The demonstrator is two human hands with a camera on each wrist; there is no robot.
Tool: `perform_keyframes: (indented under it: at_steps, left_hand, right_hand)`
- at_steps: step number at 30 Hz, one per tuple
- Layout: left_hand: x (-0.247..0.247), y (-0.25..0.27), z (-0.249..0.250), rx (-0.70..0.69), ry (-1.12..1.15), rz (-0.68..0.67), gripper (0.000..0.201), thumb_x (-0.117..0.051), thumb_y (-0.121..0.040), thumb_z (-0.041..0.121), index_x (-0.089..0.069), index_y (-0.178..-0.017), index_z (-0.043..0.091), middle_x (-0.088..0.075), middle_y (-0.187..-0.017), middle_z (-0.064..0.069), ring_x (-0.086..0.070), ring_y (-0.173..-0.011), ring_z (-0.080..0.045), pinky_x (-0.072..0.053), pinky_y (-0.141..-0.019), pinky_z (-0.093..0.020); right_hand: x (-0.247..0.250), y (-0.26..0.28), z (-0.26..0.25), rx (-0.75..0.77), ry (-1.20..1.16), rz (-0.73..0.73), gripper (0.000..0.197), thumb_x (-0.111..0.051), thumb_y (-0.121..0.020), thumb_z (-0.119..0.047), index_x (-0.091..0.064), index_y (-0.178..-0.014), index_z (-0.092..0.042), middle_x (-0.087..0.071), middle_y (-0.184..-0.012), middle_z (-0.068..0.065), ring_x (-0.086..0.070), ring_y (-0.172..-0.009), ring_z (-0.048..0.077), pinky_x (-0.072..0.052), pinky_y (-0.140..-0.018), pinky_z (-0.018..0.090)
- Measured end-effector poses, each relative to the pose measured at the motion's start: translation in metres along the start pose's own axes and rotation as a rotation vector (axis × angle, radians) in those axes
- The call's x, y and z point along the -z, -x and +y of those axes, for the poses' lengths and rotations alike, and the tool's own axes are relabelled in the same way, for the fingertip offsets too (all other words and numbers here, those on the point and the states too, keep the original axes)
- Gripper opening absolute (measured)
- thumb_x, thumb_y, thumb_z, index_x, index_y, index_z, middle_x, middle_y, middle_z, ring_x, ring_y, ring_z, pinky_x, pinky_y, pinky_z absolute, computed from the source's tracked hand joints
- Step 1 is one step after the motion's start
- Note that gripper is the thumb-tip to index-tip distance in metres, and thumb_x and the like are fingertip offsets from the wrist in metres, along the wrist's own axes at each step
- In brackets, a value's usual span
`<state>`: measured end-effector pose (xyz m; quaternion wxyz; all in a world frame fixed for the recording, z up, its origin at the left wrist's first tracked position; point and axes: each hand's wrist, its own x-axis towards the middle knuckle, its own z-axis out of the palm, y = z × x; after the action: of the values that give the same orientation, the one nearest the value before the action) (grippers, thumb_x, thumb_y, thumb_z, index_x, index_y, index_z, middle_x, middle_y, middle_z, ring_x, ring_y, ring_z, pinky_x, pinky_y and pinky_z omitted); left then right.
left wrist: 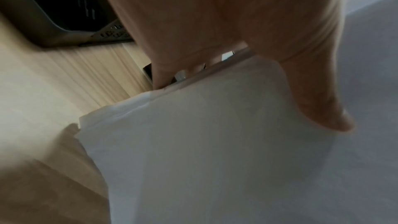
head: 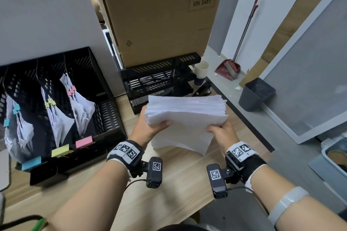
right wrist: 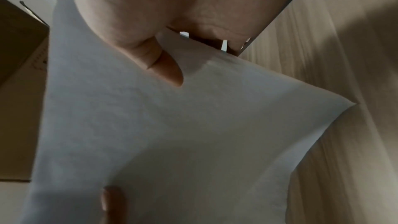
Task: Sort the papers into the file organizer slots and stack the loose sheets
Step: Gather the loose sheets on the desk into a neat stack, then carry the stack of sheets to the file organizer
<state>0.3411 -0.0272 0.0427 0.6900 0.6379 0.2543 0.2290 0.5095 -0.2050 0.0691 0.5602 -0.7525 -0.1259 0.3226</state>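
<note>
A thick stack of loose white sheets (head: 185, 114) is tilted up off the wooden desk (head: 174, 184), its near lower corner touching the desk. My left hand (head: 150, 127) grips the stack's left side, thumb on top (left wrist: 323, 111). My right hand (head: 221, 131) grips the right side with its thumb (right wrist: 168, 67) on the front sheet (right wrist: 172, 134). The black mesh file organizer (head: 62, 118) stands at the left with clipped paper bundles in three slots, marked by blue, yellow and pink labels. Its rightmost slot (head: 105, 110) holds nothing.
A black letter tray rack (head: 159, 78) stands just behind the stack, with a large cardboard box (head: 159, 15) on it. A paper cup (head: 201, 71) and a stapler (head: 203, 89) sit at the rack's right. The desk's right edge drops off to a floor with a grey bin (head: 257, 93).
</note>
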Motion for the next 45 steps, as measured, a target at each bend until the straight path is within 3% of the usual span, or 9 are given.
perform_keyframes:
  at_steps: [3,11,18,22,25,30,35,40,45]
  left_hand:
    - [-0.003,0.003,0.001,0.03,-0.017,-0.037,0.056,-0.086,-0.07,0.026,-0.066,-0.122,0.024,-0.072,-0.123,-0.004,-0.066,-0.116,-0.024,-0.05,-0.104,-0.051]
    - [-0.004,0.001,-0.001,0.085,-0.001,0.083,0.048,-0.084,-0.074,0.035,-0.07,-0.118,0.026,-0.073,-0.119,-0.005,-0.067,-0.113,-0.03,-0.05,-0.101,-0.059]
    - [0.001,-0.006,0.024,0.011,0.046,0.057,0.046,-0.082,-0.08,0.016,-0.066,-0.123,0.019,-0.072,-0.12,-0.007,-0.068,-0.112,-0.026,-0.056,-0.093,-0.041]
    - [0.003,0.007,-0.019,0.155,-0.045,0.036,0.053,-0.088,-0.072,0.029,-0.068,-0.121,0.025,-0.073,-0.119,-0.007,-0.067,-0.114,-0.029,-0.054,-0.097,-0.054]
    - [0.005,0.01,-0.04,0.238,-0.061,0.086,0.055,-0.09,-0.066,0.042,-0.072,-0.115,0.026,-0.075,-0.115,-0.008,-0.069,-0.111,-0.032,-0.052,-0.098,-0.059]
    - [0.01,0.003,-0.025,0.286,-0.05,0.138,0.04,-0.087,-0.067,0.04,-0.077,-0.099,0.017,-0.076,-0.108,-0.014,-0.069,-0.107,-0.038,-0.051,-0.098,-0.06]
    - [0.025,-0.004,0.019,0.232,-0.007,0.068,0.021,-0.075,-0.08,0.017,-0.074,-0.101,0.016,-0.073,-0.107,-0.014,-0.067,-0.099,-0.026,-0.053,-0.095,-0.046]
    - [0.051,-0.001,0.05,0.24,0.055,0.108,0.043,-0.073,-0.082,0.016,-0.065,-0.119,-0.006,-0.065,-0.123,-0.03,-0.064,-0.105,-0.036,-0.048,-0.103,-0.057]
    - [0.075,0.008,0.077,0.146,0.075,0.342,0.037,-0.065,-0.095,0.016,-0.061,-0.132,0.013,-0.068,-0.127,-0.014,-0.067,-0.107,-0.025,-0.052,-0.096,-0.045]
  right_hand:
    - [0.002,0.001,0.0,-0.027,-0.013,-0.001,0.035,-0.062,-0.08,0.008,-0.06,-0.107,-0.013,-0.068,-0.094,-0.002,-0.062,-0.094,0.019,-0.045,-0.072,0.026]
    - [0.0,0.007,-0.016,0.009,0.029,-0.024,0.028,-0.056,-0.086,0.007,-0.058,-0.084,-0.021,-0.063,-0.084,-0.003,-0.058,-0.08,0.015,-0.043,-0.065,0.024]
    - [-0.002,0.005,-0.03,0.113,0.046,-0.013,0.024,-0.053,-0.084,0.007,-0.062,-0.092,-0.013,-0.066,-0.085,0.005,-0.063,-0.082,0.018,-0.047,-0.068,0.027]
    - [-0.004,0.003,0.012,-0.033,0.208,-0.101,0.022,-0.058,-0.082,0.006,-0.06,-0.092,-0.014,-0.065,-0.087,0.002,-0.063,-0.099,0.03,-0.05,-0.076,0.031]
    - [0.0,0.001,0.023,-0.138,0.273,-0.16,0.018,-0.067,-0.082,-0.004,-0.059,-0.082,-0.021,-0.066,-0.088,-0.003,-0.064,-0.092,0.023,-0.051,-0.086,0.035]
    - [0.007,0.0,0.015,-0.135,0.446,-0.374,0.04,-0.079,-0.078,-0.022,-0.057,-0.111,-0.024,-0.066,-0.106,-0.007,-0.062,-0.103,0.016,-0.048,-0.091,0.031]
    - [-0.002,0.002,0.001,-0.092,0.499,-0.52,0.061,-0.08,-0.076,-0.038,-0.056,-0.129,-0.023,-0.066,-0.124,-0.005,-0.061,-0.117,0.018,-0.047,-0.104,0.036]
    - [-0.029,0.005,-0.027,0.058,0.684,-0.607,0.043,-0.056,-0.093,-0.041,-0.057,-0.126,-0.014,-0.072,-0.114,0.008,-0.071,-0.099,0.028,-0.054,-0.093,0.032]
    - [-0.053,0.01,-0.06,0.189,0.599,-0.643,0.021,-0.051,-0.099,-0.032,-0.062,-0.105,-0.015,-0.074,-0.091,0.015,-0.073,-0.074,0.035,-0.061,-0.069,0.042]
